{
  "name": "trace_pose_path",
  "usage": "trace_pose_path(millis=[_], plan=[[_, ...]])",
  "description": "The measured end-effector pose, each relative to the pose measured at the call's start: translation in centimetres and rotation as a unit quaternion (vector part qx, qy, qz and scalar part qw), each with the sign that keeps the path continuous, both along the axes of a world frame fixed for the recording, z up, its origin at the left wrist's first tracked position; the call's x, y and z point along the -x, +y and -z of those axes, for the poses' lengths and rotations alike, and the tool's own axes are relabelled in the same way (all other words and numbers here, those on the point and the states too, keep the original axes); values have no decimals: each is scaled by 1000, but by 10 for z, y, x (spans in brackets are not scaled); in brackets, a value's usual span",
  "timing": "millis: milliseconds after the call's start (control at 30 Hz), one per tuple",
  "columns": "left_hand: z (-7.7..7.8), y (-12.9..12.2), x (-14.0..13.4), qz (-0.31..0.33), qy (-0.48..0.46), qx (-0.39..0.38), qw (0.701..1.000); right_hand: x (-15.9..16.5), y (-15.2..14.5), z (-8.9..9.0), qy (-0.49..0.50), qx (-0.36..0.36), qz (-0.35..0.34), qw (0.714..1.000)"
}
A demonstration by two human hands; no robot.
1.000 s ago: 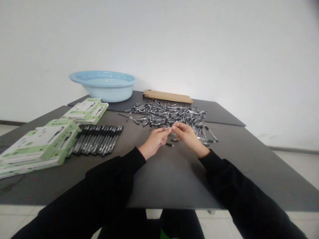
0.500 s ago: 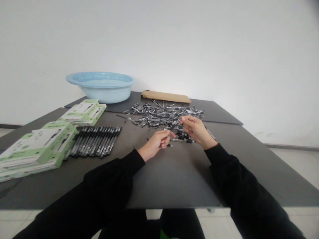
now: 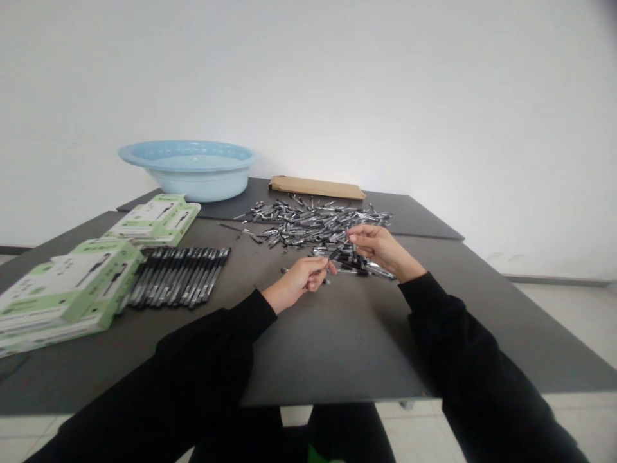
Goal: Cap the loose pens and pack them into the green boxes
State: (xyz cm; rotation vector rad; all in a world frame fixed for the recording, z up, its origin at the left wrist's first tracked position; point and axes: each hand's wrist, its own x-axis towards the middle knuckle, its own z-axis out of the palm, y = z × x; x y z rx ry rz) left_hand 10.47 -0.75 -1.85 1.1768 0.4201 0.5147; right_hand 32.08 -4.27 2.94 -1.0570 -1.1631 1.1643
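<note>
Pens (image 3: 313,225) lie heaped on the table (image 3: 328,354), probably light, stiff and slick; best pinched mid-barrel. The left hand (image 3: 303,276) is closed, seemingly on a slim dark piece (image 3: 333,253); the right hand (image 3: 378,247) has fingertips drawn near together, any hold unclear.

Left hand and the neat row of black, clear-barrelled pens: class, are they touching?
Apart. The head view shows a strip of dark grey tabletop between the left hand and the pen row.

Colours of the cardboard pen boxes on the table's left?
Flat cardboard pen boxes: white and light green; best seen in the head view.
</note>
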Motion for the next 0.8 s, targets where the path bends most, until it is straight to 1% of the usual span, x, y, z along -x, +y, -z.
trace_pose_path(millis=[200,433,533,633,800], plan=[[0,0,0,-2,9,3,1000,-1,0,-1,-24,0,-23,999],[1,1,-1,3,19,6,1000,-7,2,4,-96,-18,-36,995],[3,1,-1,4,22,-3,1000,-6,0,3,-121,-11,-50,991],[3,1,-1,5,26,-10,1000,-3,-1,1,-114,13,-53,992],[1,-1,0,-8,23,-9,1000,2,0,3,-54,41,-44,997]])
